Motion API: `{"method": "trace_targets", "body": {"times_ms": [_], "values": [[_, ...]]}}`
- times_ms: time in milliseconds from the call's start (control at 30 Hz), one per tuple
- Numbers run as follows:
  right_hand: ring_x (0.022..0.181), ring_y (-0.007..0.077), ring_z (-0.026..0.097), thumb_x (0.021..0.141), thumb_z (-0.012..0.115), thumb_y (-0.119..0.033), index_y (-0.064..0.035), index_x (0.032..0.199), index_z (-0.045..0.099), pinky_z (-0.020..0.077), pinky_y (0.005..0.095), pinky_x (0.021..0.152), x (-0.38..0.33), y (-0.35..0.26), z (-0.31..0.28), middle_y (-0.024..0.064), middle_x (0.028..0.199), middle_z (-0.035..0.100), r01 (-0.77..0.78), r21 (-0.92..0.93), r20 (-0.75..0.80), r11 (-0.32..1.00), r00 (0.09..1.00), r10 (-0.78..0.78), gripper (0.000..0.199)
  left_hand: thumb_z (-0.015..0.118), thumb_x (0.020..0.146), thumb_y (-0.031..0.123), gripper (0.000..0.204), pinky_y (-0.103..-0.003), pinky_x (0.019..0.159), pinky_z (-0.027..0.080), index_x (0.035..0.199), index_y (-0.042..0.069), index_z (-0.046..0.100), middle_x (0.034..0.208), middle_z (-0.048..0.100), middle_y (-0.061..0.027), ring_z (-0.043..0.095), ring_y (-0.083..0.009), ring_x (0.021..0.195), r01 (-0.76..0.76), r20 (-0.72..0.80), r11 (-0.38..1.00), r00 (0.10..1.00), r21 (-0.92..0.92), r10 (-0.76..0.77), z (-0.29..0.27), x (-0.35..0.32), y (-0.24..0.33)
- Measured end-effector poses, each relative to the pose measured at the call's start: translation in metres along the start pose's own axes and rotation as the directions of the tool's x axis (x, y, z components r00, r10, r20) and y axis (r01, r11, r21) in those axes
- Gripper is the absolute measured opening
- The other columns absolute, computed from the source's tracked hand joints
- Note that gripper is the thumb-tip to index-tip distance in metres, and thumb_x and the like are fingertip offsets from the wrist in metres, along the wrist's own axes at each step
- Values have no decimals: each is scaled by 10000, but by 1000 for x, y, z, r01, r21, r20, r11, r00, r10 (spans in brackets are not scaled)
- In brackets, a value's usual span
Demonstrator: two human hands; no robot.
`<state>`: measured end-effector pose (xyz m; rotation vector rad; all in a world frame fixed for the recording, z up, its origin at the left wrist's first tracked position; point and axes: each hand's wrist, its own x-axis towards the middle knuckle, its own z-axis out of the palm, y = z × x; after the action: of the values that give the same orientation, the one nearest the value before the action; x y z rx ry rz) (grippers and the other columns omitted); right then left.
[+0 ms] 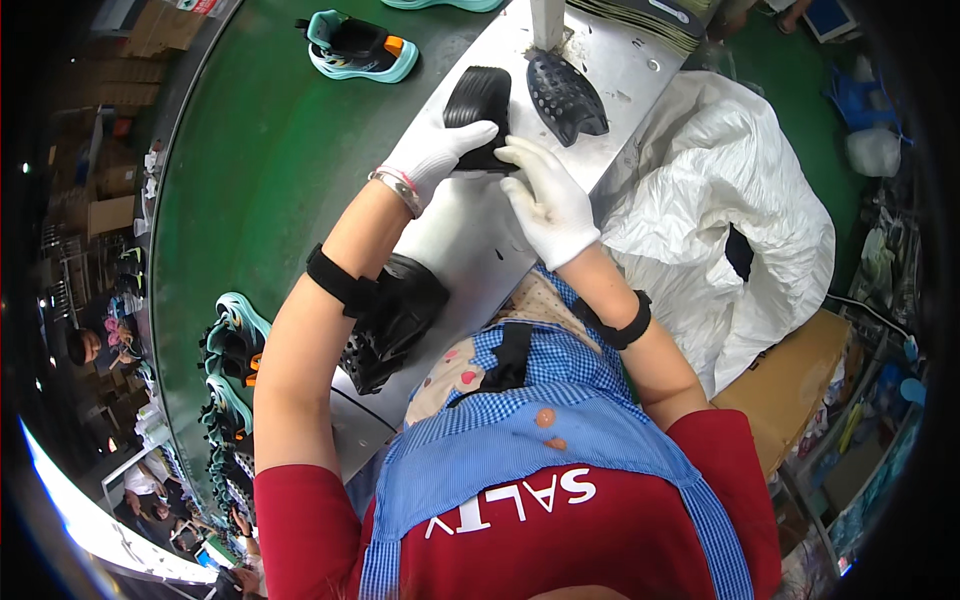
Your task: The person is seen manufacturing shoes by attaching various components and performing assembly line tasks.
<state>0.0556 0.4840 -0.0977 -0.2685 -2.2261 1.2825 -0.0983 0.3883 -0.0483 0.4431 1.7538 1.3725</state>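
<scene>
My left hand (440, 148), in a white glove, grips a stack of nested black plastic shoe inserts (478, 100) over the metal table. Its thumb lies across the stack. At the near right edge of that stack is my white-gloved right hand (548, 195), fingers apart, fingertips close to the inserts; whether they touch is unclear. One more black shoe insert (565, 97), dotted with holes, lies just to the right on the metal table (470, 215). Beside my left forearm sits another pile of black shoe inserts (395, 310), partly hidden by the arm.
A green work surface (270, 150) runs along the left, carrying a black and turquoise shoe (360, 48) and several more shoes (228, 350) nearer me. A metal post (547, 25) rises at the table's far end. On the right are a large white sack (720, 200) and a cardboard box (790, 385).
</scene>
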Motion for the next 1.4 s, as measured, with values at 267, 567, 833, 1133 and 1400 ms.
{"method": "trace_targets", "body": {"times_ms": [267, 567, 833, 1133, 1400], "values": [[1290, 222, 399, 812, 691, -119, 63, 1425, 251, 345, 322, 1061, 16, -51, -3, 174, 1396, 396, -293, 687, 102, 666, 945, 311, 776, 571, 934, 167, 406, -351, 1006, 455, 1291, 19, 447, 1238, 552, -95, 565, -203, 1131, 32, 226, 895, 971, -445, 78, 5, -77, 28], [1153, 342, 527, 695, 701, -219, -23, 1354, 405, 408, 366, 1009, 18, -51, 25, 216, 1234, 552, -11, -64, 229, 998, 973, 25, 749, 577, 901, 322, 569, -270, 916, 432, 1349, -5, 449, 1214, 557, -72, 556, -142, 1034, 100, -135, 953, 989, 287, -62, -51, -175, 49], [1019, 365, 583, 721, 699, -328, -63, 1201, 553, 470, 407, 906, 33, -52, 25, 185, 1118, 607, 157, -400, 239, 903, 969, -63, 566, 550, 913, 191, 493, -323, 999, 390, 1348, -20, 457, 1336, 515, -132, 525, -212, 1173, -181, -460, 941, 836, 285, 300, -74, -287, 43], [1129, 359, 541, 738, 692, -232, -53, 1245, 540, 431, 405, 971, 55, 39, -31, 186, 1266, 543, -104, -657, 23, 746, 987, 158, 559, 489, 963, 189, 525, -294, 915, 442, 1409, -46, 345, 1328, 480, -186, 547, -208, 1116, 30, -672, 997, 738, -65, -66, -76, -302, -77], [1142, 355, 507, 749, 685, -246, -107, 1245, 531, 406, 394, 1001, 45, 6, 10, 144, 1278, 528, 163, -472, 356, 867, 934, 18, 537, 487, 964, 172, 484, -286, 997, 372, 1385, -44, 388, 1334, 487, -145, 486, -183, 1182, 87, -632, 988, 775, 126, 12, -73, -273, -133]]}}
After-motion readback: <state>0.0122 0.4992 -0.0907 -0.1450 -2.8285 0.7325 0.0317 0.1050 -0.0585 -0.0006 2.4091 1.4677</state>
